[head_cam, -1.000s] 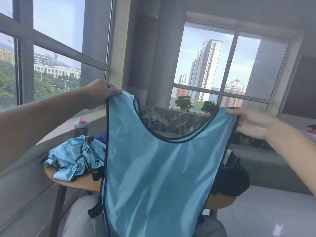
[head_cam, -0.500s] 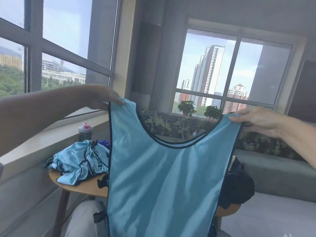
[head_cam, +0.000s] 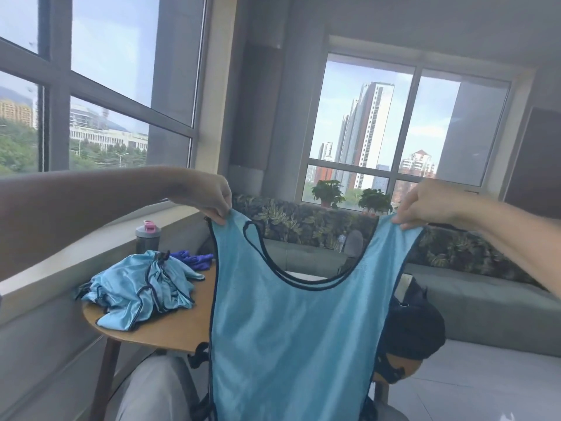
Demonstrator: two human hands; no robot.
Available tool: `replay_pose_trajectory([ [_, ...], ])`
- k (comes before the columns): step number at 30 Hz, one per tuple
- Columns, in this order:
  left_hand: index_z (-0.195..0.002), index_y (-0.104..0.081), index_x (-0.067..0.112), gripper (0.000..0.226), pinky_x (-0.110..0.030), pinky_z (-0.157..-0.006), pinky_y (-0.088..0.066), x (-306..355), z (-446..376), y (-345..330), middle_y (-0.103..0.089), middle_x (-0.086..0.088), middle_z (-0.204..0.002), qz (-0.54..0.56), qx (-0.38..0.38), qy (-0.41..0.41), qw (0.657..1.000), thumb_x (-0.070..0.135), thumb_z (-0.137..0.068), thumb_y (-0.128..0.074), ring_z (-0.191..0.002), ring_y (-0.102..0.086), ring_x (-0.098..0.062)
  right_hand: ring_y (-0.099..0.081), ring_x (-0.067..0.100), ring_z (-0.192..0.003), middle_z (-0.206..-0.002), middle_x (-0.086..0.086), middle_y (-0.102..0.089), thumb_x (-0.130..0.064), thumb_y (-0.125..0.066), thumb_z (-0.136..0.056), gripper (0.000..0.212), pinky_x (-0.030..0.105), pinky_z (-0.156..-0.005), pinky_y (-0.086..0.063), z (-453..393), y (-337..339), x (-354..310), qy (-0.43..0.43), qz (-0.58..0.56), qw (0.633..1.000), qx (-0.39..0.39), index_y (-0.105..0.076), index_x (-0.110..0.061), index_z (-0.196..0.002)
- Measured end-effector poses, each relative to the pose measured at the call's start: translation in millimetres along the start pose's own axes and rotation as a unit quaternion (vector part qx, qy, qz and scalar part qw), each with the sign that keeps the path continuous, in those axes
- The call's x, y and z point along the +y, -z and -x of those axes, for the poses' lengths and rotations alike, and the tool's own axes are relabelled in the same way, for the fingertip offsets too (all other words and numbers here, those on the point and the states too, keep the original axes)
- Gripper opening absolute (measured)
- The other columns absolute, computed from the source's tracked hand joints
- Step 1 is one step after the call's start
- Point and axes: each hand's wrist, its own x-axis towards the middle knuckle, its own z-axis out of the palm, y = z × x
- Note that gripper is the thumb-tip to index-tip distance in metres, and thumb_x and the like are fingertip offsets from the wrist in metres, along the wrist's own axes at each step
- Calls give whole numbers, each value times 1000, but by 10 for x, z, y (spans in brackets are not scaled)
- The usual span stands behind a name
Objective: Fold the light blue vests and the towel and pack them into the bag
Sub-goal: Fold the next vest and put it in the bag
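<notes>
A light blue vest (head_cam: 291, 335) with dark trim hangs spread out in front of me, above the table. My left hand (head_cam: 209, 196) pinches its left shoulder strap and my right hand (head_cam: 431, 205) pinches the right one. A crumpled pile of more light blue vests (head_cam: 139, 290) lies on the left of the round wooden table (head_cam: 170, 332). A dark bag (head_cam: 409, 326) sits on the table's right side, mostly hidden behind the held vest. I cannot pick out a towel.
Purple gloves (head_cam: 194, 258) lie behind the pile. A grey bottle with a pink cap (head_cam: 147, 238) stands by the window sill. A leaf-patterned sofa (head_cam: 455, 281) runs along the back. My knees (head_cam: 151, 390) are under the table's near edge.
Both hands have kept their hold on the shoulder straps and the vest sits lower in view. The view has tilted up and shifted, showing more window.
</notes>
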Motion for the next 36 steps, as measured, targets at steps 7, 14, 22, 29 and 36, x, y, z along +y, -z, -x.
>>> replay_pose_trajectory([
  [7, -100, -67, 17, 33, -36, -85, -57, 34, 126, -140, -77, -3, -96, -47, -57, -76, 994, 49, -93, -68, -78, -76, -17, -58, 24, -84, -95, 5, -61, -18, -56, -103, 6, 34, -67, -42, -10, -296, 102, 89, 176, 975, 98, -57, -13, -100],
  [14, -110, -57, 19, 18, -38, -73, -55, 19, 48, -390, -63, -4, -85, -308, 122, -149, 932, 34, -108, -47, -75, -61, -21, -49, 24, -60, -72, 8, -52, 5, -37, -93, 23, 36, -48, -37, -6, -634, 291, 161, 299, 920, 196, -36, -16, -101],
  [22, -135, -24, 23, 48, -35, -51, -51, -228, -518, -859, -52, -1, -57, -440, 202, -154, 861, 0, -98, -44, -51, -57, -24, -48, 27, -68, -73, 5, -45, 5, -40, -89, 36, 35, -49, -39, -335, -1269, 502, 172, 341, 895, 231, -40, -8, -122],
  [29, -149, -21, 19, 57, -34, -50, -46, -651, -955, -1140, -56, -1, -64, -504, 157, -150, 836, 3, -97, -40, -54, -57, -24, -41, 27, -56, -67, 9, -41, 9, -53, -80, 44, 31, -45, -28, -788, -1826, 734, 154, 410, 881, 177, -50, -1, -123],
  [36, -153, -23, 18, 61, -36, -53, -45, -1028, -1670, -1419, -55, -1, -65, -474, 93, -129, 866, 0, -97, -39, -56, -56, -25, -45, 31, -59, -71, 9, -41, 13, -51, -80, 37, 36, -51, -31, -1433, -2291, 903, 134, 410, 897, 103, -46, -5, -113],
])
